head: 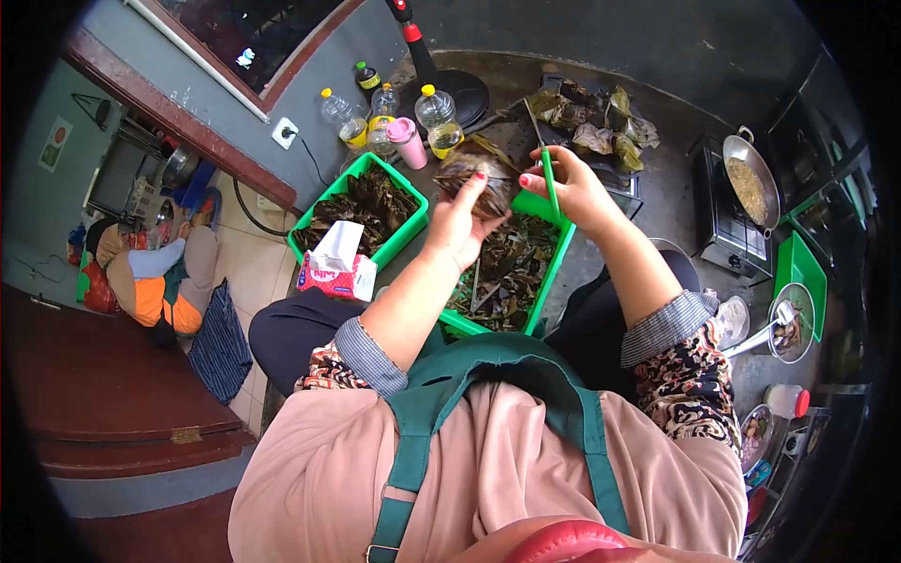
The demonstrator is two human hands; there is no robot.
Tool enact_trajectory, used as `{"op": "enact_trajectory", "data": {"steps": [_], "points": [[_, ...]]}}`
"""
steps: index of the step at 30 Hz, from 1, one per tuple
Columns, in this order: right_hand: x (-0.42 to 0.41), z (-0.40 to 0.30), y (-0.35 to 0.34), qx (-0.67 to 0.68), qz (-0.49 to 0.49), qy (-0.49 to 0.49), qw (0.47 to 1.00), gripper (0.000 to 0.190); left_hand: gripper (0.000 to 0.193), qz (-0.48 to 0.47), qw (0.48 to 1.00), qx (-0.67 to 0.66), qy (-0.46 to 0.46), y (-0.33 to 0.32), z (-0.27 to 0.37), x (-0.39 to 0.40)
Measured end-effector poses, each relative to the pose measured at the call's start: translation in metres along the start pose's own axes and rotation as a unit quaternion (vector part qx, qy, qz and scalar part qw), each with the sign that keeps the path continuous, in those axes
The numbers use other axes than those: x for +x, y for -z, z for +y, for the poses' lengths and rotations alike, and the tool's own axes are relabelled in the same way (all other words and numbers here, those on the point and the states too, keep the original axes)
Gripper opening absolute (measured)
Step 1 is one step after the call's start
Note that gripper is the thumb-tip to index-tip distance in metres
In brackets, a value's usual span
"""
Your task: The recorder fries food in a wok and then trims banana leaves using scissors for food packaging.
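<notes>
My left hand holds a brown leaf-wrapped bundle from below, its thumb across the front. Just to the right, my right hand grips green-handled scissors whose blades point up and away. Thumb and forefinger are near the bundle's right edge; whether they touch it I cannot tell. Beneath both hands stands a green plastic basin of dark leaf scraps. To the left, another green basin holds dark folded leaves. Several leaf-wrapped bundles lie on a dark surface at the back.
Plastic bottles, a pink tumbler and a black stand base stand behind the left basin. A tissue pack lies in front of it. A wok sits on a stove at right. Another person sits at far left.
</notes>
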State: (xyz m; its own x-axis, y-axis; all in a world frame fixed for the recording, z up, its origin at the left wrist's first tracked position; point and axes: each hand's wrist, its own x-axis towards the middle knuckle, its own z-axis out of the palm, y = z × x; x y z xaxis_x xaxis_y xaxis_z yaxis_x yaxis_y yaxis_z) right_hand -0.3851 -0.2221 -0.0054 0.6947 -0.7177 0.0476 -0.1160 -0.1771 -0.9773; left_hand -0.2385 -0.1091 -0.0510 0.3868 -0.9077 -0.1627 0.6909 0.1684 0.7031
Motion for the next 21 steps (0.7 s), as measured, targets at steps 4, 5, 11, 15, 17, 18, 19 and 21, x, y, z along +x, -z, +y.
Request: {"op": "enact_trajectory", "data": {"steps": [4, 5, 11, 15, 17, 18, 19, 21], "points": [[0.0, 0.011, 0.021, -0.202, -0.082, -0.006, 0.976, 0.064, 0.035, 0.024, 0.999, -0.018, -0.03, 0.001, 0.017, 0.002], [-0.004, 0.01, 0.02, -0.197, -0.122, -0.016, 0.973, 0.067, 0.035, 0.025, 0.999, -0.017, -0.029, 0.0, 0.019, 0.001], [-0.01, 0.002, 0.014, -0.193, -0.228, 0.019, 0.954, 0.085, 0.036, -0.01, 0.999, -0.044, -0.004, -0.011, 0.02, -0.005], [-0.012, -0.002, 0.008, -0.211, -0.243, 0.035, 0.946, 0.092, 0.036, -0.019, 0.999, -0.031, 0.0, -0.009, 0.016, -0.003], [-0.012, 0.003, 0.008, -0.217, -0.233, 0.044, 0.947, 0.09, 0.037, -0.016, 1.0, -0.02, 0.003, -0.013, 0.017, -0.006], [-0.01, 0.005, 0.008, -0.209, -0.236, 0.057, 0.947, 0.087, 0.037, -0.015, 1.0, -0.019, 0.003, -0.012, 0.017, -0.005], [-0.009, 0.006, 0.008, -0.202, -0.239, 0.069, 0.947, 0.085, 0.037, -0.016, 1.0, -0.02, 0.001, -0.01, 0.017, -0.004], [-0.011, 0.005, 0.007, -0.198, -0.239, 0.068, 0.948, 0.083, 0.037, -0.017, 1.0, -0.02, -0.001, -0.008, 0.017, -0.003]]}}
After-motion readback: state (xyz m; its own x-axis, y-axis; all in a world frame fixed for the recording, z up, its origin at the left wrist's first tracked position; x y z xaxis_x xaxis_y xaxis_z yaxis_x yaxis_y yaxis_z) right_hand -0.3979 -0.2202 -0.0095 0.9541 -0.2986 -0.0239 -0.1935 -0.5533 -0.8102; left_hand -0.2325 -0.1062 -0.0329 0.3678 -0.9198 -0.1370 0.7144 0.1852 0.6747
